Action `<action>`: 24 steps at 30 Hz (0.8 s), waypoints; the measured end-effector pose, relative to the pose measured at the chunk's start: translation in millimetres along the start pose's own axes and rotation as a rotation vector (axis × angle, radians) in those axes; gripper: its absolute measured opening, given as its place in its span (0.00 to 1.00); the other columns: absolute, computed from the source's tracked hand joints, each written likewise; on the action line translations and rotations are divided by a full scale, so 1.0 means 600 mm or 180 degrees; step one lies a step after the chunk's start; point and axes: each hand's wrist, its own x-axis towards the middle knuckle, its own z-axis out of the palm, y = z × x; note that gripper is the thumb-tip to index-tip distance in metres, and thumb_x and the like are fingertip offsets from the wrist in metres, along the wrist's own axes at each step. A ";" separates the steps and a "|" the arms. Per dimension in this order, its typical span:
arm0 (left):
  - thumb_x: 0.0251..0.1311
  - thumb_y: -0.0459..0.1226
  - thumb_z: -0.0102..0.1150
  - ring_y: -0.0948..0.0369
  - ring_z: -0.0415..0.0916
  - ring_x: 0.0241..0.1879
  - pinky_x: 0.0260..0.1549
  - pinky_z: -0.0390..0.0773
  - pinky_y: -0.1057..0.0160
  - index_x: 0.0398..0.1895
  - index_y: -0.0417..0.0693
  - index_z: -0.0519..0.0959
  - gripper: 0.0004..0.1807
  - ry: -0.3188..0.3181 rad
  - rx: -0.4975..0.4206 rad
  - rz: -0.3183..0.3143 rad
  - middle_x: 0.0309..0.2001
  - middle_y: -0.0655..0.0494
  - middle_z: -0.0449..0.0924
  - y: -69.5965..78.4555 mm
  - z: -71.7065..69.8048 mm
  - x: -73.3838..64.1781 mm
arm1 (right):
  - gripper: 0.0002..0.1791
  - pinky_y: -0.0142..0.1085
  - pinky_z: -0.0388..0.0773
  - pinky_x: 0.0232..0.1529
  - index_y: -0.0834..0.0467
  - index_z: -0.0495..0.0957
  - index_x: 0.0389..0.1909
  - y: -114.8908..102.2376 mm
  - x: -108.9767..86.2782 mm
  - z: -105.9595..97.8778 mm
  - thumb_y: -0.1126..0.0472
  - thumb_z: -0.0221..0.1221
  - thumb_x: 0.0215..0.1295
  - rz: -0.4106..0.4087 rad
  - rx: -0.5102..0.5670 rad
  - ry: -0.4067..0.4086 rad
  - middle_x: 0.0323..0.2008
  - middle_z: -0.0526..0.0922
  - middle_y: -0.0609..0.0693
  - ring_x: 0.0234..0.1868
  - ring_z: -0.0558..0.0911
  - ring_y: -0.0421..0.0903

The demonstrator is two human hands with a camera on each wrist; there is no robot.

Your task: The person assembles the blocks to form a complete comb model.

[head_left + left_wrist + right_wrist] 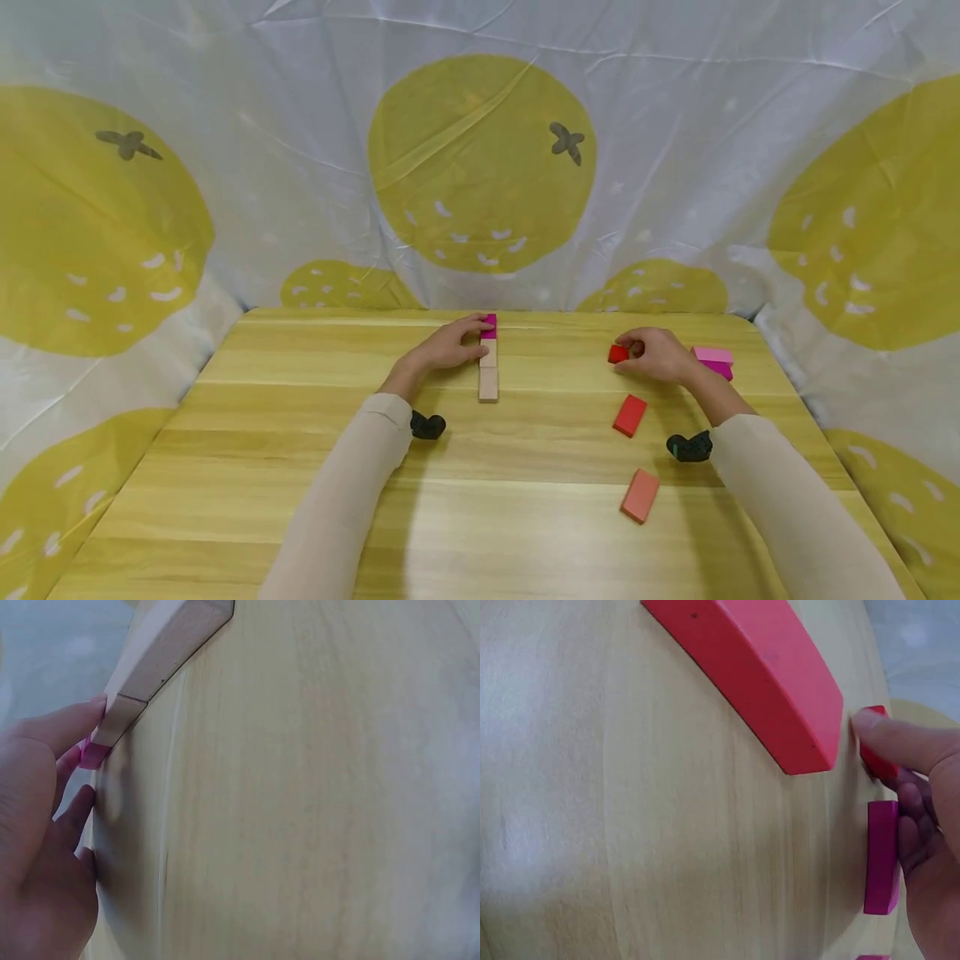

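My left hand (453, 343) lies along the left side of a straight row of blocks. Its thumb touches the middle pale wooden block (488, 353), and its fingers reach the magenta block (489, 326) at the far end. Nearest me in the row is another pale wooden block (488, 385), end to end with the middle one. In the left wrist view, the left hand's fingers look only loosely bent. On the other side, my right hand (654, 355) pinches a small red block (618, 354) between thumb and fingers, close over the table.
A red block (630, 415) and a salmon block (640, 496) lie on the wooden table (540, 517), nearer me than the right hand. Beside the right wrist are a pink block (712, 355) and a magenta block (720, 368). A patterned cloth (480, 292) hangs behind.
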 end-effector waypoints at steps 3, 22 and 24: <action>0.75 0.40 0.59 0.45 0.49 0.79 0.75 0.51 0.49 0.76 0.41 0.69 0.30 0.0001 -0.0015 -0.0018 0.81 0.44 0.53 -0.002 0.001 0.003 | 0.23 0.45 0.75 0.40 0.69 0.82 0.55 -0.002 0.001 0.000 0.61 0.72 0.63 -0.0096 -0.0137 -0.0011 0.36 0.82 0.53 0.35 0.76 0.50; 0.76 0.40 0.58 0.47 0.48 0.79 0.75 0.52 0.50 0.77 0.43 0.68 0.29 -0.0012 -0.0120 -0.0060 0.81 0.47 0.52 -0.004 0.002 -0.001 | 0.21 0.48 0.78 0.43 0.69 0.82 0.56 -0.038 0.013 0.007 0.64 0.70 0.64 -0.0345 -0.0098 0.0014 0.42 0.84 0.57 0.41 0.80 0.53; 0.76 0.40 0.58 0.48 0.48 0.79 0.75 0.52 0.50 0.77 0.43 0.68 0.29 -0.0012 -0.0129 -0.0076 0.81 0.47 0.51 -0.004 0.001 -0.002 | 0.21 0.49 0.79 0.43 0.69 0.82 0.56 -0.048 0.014 0.012 0.64 0.71 0.64 -0.0416 -0.0080 0.0000 0.44 0.84 0.59 0.42 0.80 0.54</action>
